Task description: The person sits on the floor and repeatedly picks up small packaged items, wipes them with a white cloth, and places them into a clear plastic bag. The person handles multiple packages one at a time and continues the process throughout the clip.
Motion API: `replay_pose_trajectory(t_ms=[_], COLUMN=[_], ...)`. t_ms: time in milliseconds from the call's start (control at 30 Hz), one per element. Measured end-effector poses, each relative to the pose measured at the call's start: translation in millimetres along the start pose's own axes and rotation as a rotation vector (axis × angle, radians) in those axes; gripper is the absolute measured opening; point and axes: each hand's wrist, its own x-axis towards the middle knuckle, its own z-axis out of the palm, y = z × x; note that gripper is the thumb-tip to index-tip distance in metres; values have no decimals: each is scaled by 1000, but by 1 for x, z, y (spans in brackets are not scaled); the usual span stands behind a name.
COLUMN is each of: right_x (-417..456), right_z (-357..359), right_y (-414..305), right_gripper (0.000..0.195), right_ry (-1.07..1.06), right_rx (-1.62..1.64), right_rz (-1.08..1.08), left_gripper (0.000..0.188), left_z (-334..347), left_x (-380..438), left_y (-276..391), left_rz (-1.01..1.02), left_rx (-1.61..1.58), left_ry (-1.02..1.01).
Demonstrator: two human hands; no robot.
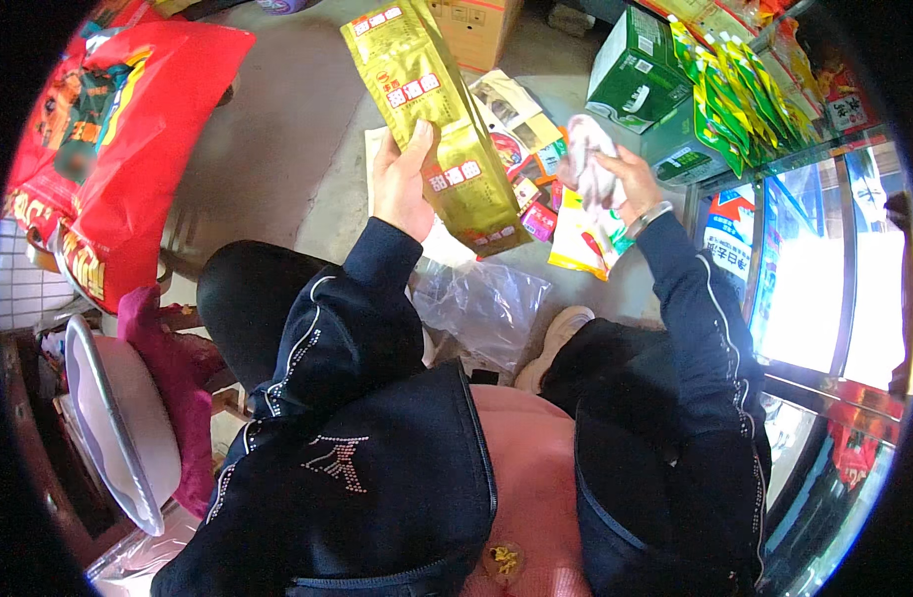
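My left hand (406,179) grips a strip of joined gold foil sachets (468,160), its thumb across the front and the fingers behind. The strip bears red and white printing and hangs at a slant. In my right hand (635,179) is a crumpled whitish cloth (592,160). Just under that hand shows a yellow, white and green packet (579,237); I cannot tell whether the hand touches it. Behind the strip lie several small boxes and packets, among them a pink box (538,222). Below, a clear plastic bag (482,302) spreads over the floor between my feet.
A large red bag (177,97) stands at left, above a white basin (147,425) tilted on its side and a maroon cloth (180,388). Green cartons (635,71) and hanging green and yellow pouches (725,104) crowd the right, over a glass showcase (799,261). A cardboard box (471,33) is at the far side.
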Motion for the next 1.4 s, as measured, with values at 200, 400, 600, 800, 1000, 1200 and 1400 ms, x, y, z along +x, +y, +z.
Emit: replay_pose_trajectory(t_ms=[200,400,600,800,1000,1200,1400], right_x=[-49,-56,-24,12,-4,-24,-31], right_z=[121,138,86,4,78,139,138], right_y=[13,23,56,44,9,15,10], right_gripper=[65,72,62,62,67,69,58], right_ry=[-199,-104,51,129,-162,-264,-138], right_rx=[-796,-927,-937,-1295,-502,-129,134], right_rz=[-679,-789,-461,-271,-174,-140,-51], left_gripper=[29,33,35,34,25,38,46], left_z=[2,-18,-22,-56,-37,-13,-12], left_x=[12,15,14,26,8,-13,-13], left_y=[6,0,30,32,3,-35,-32], left_rz=[101,-131,-69,6,56,-131,-23], left_rx=[-140,-330,-266,-250,-18,93,375], left_ry=[110,183,272,130,88,-34,-162])
